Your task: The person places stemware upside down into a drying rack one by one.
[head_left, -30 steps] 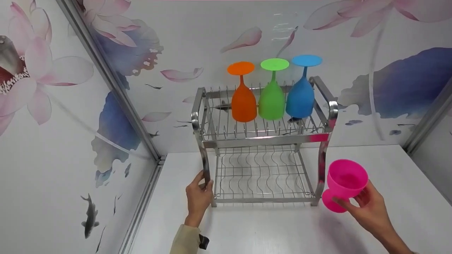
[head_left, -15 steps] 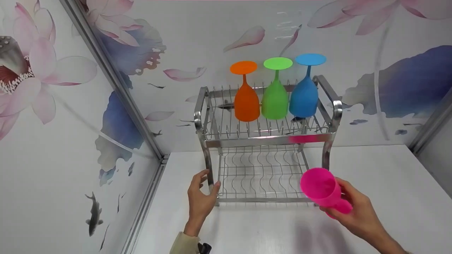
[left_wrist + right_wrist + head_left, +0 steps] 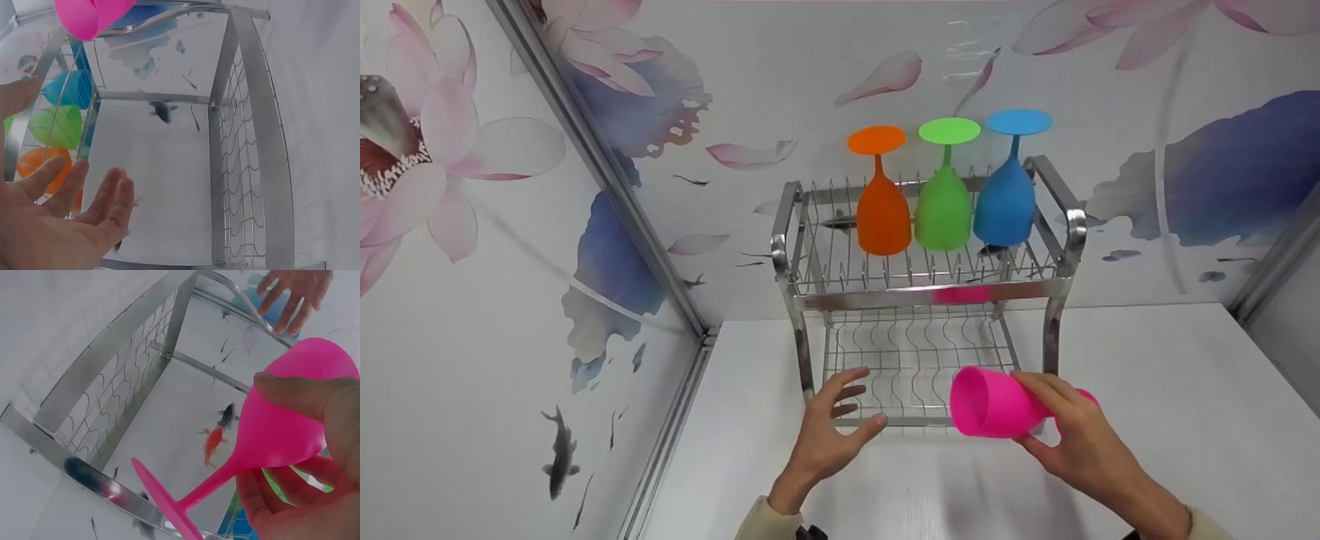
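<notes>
A pink goblet (image 3: 997,403) lies sideways in my right hand (image 3: 1084,431), its mouth turned to the left. The right wrist view shows the thumb and fingers around the bowl of the goblet (image 3: 298,405), with stem and foot sticking out free. My left hand (image 3: 832,431) holds nothing; its fingers are spread in front of the metal dish rack (image 3: 930,298), facing the goblet. Orange (image 3: 883,217), green (image 3: 943,214) and blue (image 3: 1005,202) goblets stand upside down on the rack's top tier.
The rack's lower tier is a wavy wire shelf (image 3: 915,360) behind both hands. A white tabletop (image 3: 1140,360) lies under the rack. Flower-printed panels (image 3: 780,90) close off the back and the left side, joined by a metal corner rail (image 3: 600,165).
My right hand has carried the pink goblet left in front of the rack and tipped it onto its side. My left hand has let go of the rack's leg and moved right.
</notes>
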`<state>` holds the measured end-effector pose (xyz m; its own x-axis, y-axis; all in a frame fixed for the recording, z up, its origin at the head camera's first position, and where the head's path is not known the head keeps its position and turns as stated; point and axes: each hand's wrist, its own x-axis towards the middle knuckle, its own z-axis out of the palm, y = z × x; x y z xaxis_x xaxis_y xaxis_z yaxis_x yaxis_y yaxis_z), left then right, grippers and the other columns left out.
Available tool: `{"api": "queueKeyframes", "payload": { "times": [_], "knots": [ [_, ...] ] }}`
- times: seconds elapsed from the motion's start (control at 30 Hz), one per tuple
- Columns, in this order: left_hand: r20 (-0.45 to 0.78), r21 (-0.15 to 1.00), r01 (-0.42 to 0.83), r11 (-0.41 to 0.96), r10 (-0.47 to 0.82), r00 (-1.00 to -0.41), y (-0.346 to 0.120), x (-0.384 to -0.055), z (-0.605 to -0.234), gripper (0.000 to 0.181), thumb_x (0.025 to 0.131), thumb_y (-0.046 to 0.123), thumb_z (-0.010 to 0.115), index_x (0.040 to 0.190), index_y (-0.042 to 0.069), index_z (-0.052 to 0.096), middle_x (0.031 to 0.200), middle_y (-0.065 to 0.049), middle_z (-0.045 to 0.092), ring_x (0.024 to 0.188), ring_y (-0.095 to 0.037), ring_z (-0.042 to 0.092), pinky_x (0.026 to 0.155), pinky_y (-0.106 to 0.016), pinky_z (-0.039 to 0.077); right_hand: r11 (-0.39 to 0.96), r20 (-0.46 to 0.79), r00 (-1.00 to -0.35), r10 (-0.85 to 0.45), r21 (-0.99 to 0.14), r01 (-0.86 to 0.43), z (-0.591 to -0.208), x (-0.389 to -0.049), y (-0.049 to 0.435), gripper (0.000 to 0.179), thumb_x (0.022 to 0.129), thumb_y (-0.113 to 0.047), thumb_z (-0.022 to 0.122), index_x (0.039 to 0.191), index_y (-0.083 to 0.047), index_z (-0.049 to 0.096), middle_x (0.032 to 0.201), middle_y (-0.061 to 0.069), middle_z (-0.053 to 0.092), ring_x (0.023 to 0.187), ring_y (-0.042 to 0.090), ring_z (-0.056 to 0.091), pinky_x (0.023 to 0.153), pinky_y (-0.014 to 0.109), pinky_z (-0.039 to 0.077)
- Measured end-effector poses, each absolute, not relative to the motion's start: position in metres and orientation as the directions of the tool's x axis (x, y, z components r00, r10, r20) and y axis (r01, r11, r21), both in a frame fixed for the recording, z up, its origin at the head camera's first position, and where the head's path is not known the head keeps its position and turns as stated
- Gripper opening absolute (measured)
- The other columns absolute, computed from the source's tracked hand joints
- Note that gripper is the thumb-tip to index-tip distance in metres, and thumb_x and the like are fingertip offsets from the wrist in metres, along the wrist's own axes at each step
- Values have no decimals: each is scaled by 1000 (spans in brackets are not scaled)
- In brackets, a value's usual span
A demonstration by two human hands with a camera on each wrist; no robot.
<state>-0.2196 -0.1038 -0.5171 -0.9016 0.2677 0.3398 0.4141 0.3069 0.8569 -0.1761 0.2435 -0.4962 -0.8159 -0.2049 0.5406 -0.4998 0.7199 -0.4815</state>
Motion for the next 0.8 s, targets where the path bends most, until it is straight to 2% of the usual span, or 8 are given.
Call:
{"api": "queueKeyframes", "payload": {
  "times": [0.1, 0.23, 0.37, 0.47, 0.6, 0.8],
  "knots": [
    [340, 862, 427, 274, 311, -887, -95, -219, -517, 64, 95, 31, 82, 152, 24, 55, 153, 0, 58, 133, -27, 65, 107, -47, 59, 745, 555, -800, -229, -430, -511, -494, -177, 238, 95, 54, 0, 106, 140, -9, 66, 133, 10, 67, 117, 32, 67, 75, 48, 69],
    [344, 867, 440, 234, 358, -868, -83, -219, -515, 66, 93, 31, 82, 153, 25, 54, 153, 1, 58, 133, -26, 65, 108, -49, 59, 769, 566, -784, -255, -373, -520, -495, -179, 231, 95, 53, 0, 106, 139, -10, 67, 132, 10, 67, 119, 32, 66, 76, 48, 69],
    [327, 867, 443, 227, 411, -851, -72, -219, -512, 71, 92, 37, 82, 155, 27, 51, 156, 3, 55, 135, -24, 63, 108, -44, 59, 777, 567, -775, -281, -339, -530, -496, -182, 224, 96, 53, -2, 107, 140, -12, 67, 133, 9, 67, 120, 32, 64, 76, 47, 69],
    [314, 867, 444, 225, 444, -839, -65, -218, -510, 74, 92, 39, 83, 157, 29, 49, 157, 4, 54, 136, -23, 62, 107, -36, 58, 784, 578, -758, -302, -303, -542, -497, -184, 219, 97, 52, -2, 107, 140, -12, 67, 132, 9, 68, 120, 31, 65, 77, 45, 69],
    [306, 870, 442, 217, 466, -830, -58, -216, -509, 77, 91, 40, 84, 158, 30, 47, 157, 4, 53, 136, -23, 62, 104, -30, 58, 790, 579, -753, -314, -280, -545, -497, -184, 213, 97, 53, -1, 106, 141, -13, 67, 131, 9, 68, 119, 31, 65, 79, 44, 69],
    [293, 880, 432, 198, 489, -822, -50, -217, -510, 81, 90, 44, 83, 160, 30, 44, 158, 4, 52, 137, -22, 62, 101, -29, 59, 802, 554, -769, -319, -276, -530, -494, -184, 207, 97, 54, -4, 107, 142, -14, 67, 132, 9, 68, 120, 31, 65, 80, 45, 69]
  ]
}}
